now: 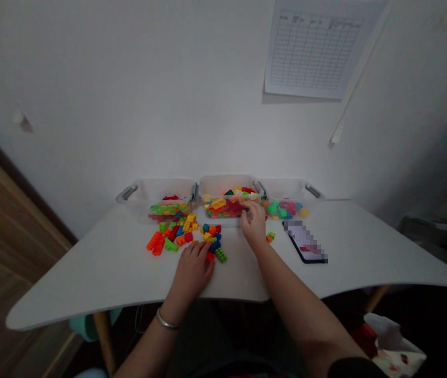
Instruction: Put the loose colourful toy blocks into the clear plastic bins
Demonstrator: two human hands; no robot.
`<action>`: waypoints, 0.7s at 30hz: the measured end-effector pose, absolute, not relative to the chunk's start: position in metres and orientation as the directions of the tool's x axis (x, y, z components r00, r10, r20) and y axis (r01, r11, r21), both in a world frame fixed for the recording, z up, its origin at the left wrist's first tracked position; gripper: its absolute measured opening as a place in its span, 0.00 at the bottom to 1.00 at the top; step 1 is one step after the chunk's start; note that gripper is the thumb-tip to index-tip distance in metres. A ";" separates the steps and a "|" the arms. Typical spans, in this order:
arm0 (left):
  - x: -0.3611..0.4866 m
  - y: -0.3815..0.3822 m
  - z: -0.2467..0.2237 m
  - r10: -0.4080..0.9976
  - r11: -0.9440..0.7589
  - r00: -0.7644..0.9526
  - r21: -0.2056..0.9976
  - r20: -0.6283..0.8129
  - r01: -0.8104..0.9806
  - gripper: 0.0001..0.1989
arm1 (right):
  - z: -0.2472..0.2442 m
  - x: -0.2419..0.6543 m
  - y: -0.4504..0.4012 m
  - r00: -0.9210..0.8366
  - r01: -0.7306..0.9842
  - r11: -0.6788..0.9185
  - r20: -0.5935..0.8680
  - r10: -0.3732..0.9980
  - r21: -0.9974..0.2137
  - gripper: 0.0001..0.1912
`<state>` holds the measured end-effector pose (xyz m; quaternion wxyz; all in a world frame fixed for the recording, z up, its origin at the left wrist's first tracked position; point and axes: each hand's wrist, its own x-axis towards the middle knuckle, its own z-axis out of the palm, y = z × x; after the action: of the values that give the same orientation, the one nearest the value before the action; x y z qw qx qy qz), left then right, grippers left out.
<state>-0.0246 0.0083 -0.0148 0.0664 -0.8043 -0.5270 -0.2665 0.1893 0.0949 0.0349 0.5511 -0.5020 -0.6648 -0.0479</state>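
Observation:
My left hand (194, 268) rests on the white table (89, 278), its fingertips beside a red brick (209, 256) and a green plastic brick (220, 255). Loose bricks in several colours (179, 236) lie in a spread pile ahead of it. My right hand (252, 226) reaches over the front rim of the middle clear plastic bin (227, 184), its fingers among the mixed bricks inside. Whether those fingers grip a brick is hidden. A small orange-and-green brick (270, 237) lies just right of that wrist.
Two more clear bins stand beside the middle one: the left bin (156, 191) holds bricks, the right bin (286, 189) rounded coloured pieces. A phone (305, 241) lies on the table to the right. A gridded paper sheet (313, 47) hangs on the wall behind.

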 end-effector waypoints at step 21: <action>-0.024 0.009 -0.017 0.812 -0.425 0.289 0.174 0.507 0.888 0.22 | -0.006 0.202 0.070 0.078 0.960 0.022 0.343 0.936 -0.280 0.27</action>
<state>-0.0243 0.0089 -0.0165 0.0707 -0.7998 -0.5315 -0.2698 0.2018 0.0698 -0.0058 0.2256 -0.6988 -0.6783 -0.0262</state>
